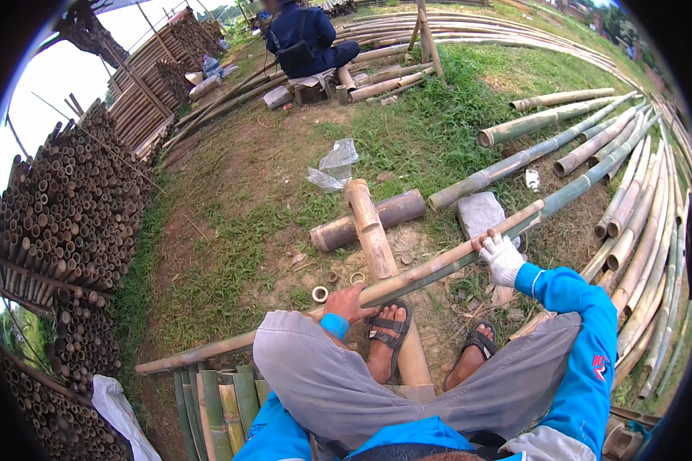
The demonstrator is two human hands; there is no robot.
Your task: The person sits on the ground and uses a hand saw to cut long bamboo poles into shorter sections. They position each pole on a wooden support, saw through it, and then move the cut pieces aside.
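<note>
A long bamboo pole slants across my knees from lower left to upper right. Its upper side is tan and its lower side green; whether these are two pieces laid together I cannot tell. My left hand, bare, is closed round it beside my left knee. Farther along, my right hand in a white glove grips the pole, fingertips showing bare on its near-left side. Beneath, a split-faced bamboo post runs between my sandalled feet and rests across a thick dark bamboo log.
Several bamboo poles lie fanned out at the right. A grey stone block sits behind my right hand. Cut bamboo stacks rise at the left; green pieces stand near my left leg. A person sits at the back.
</note>
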